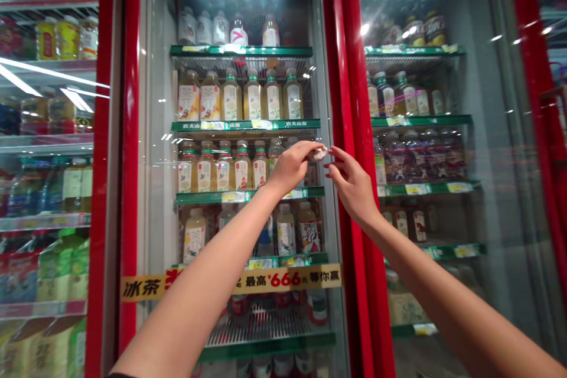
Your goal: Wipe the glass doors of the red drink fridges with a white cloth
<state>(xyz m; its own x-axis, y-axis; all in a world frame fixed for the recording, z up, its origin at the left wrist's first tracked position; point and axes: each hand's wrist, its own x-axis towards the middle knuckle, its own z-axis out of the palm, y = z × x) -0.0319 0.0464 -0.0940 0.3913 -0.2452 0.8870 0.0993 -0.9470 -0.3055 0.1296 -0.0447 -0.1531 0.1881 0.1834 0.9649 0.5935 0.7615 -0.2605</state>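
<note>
Left hand (290, 166) pinches a white wad (318, 154) before the glass door (159, 189).
Right hand (353, 184), at its three o'clock, curves loosely open; the next move likely calls for a steady pinch.

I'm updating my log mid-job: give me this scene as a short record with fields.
Left hand: pinches a crumpled white wad, material unclear
Right hand: fingers parted beside the wad; contact cannot be told
Behind hands: glass door and red frame of a drinks fridge
Banner: yellow, showing 666, partly hidden by left forearm
Inside: tea bottles on green-edged shelves
</note>
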